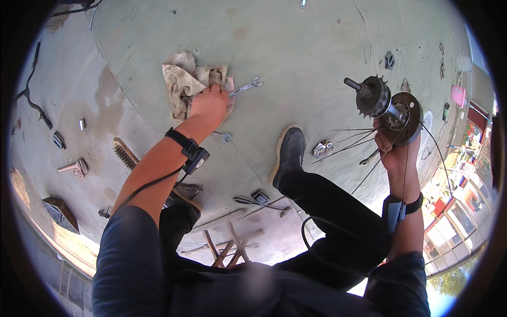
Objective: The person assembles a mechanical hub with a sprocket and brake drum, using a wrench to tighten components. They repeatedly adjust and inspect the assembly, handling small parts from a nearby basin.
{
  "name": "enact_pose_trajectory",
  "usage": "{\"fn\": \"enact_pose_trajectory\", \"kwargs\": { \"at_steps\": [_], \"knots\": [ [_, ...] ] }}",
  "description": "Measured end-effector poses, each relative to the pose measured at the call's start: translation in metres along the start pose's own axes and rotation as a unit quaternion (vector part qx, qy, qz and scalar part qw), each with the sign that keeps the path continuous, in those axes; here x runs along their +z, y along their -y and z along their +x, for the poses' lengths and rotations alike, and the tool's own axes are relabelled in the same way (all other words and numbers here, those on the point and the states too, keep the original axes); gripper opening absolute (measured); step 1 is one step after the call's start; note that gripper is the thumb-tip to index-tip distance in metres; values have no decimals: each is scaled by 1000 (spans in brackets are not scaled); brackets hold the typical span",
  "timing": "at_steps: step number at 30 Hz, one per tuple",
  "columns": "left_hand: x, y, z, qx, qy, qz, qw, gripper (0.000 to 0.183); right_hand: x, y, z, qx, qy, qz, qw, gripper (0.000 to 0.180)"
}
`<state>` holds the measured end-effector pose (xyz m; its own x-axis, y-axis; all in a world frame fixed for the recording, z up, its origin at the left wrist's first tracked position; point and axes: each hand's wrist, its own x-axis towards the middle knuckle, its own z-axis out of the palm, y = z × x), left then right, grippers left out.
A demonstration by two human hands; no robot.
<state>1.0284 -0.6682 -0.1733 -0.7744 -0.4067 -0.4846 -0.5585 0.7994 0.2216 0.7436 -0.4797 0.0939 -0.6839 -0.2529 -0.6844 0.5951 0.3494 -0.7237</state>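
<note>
My left hand (210, 102) is closed over a crumpled, stained cloth rag (182, 81) on the floor. From the thumb side of that fist sticks out the open jaw of a metal wrench (247, 87); the fingers underneath are hidden. Off the floor, at the right, my right hand (386, 148) grips a wheel hub (397, 113). The hub carries a toothed sprocket (372, 96), an axle and a round flange, and several loose thin spokes (348, 148) hang from it. Another wrench head (226, 138) lies near my left forearm.
Around my shoes lie a wire brush (124, 151), a pipe wrench (76, 168), a metal cylinder (82, 124) and a clump of small metal parts (323, 148). Pedals lie left (58, 140), right (389, 60) and near my feet (260, 197). Wooden legs (229, 247) stand behind.
</note>
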Motion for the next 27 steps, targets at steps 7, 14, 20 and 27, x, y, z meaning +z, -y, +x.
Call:
{"fn": "enact_pose_trajectory", "kwargs": {
  "at_steps": [7, 14, 20, 27],
  "knots": [
    [11, 4, -17, 5, -15, -59, 998, 25, -5, 3, -10, -72, 116, 10, 991, 33],
    [0, 4, -31, 49, 70, -289, 954, 29, 18, 7, -30, -116, 158, -36, 980, 29],
    [-35, -11, -67, -74, 274, -743, 607, 24, 38, 2, -49, -116, 119, -30, 986, 36],
    [-111, -25, -121, 105, 198, -824, 521, 34, 37, -3, -84, -102, 174, -36, 979, 24]
  ]
}}
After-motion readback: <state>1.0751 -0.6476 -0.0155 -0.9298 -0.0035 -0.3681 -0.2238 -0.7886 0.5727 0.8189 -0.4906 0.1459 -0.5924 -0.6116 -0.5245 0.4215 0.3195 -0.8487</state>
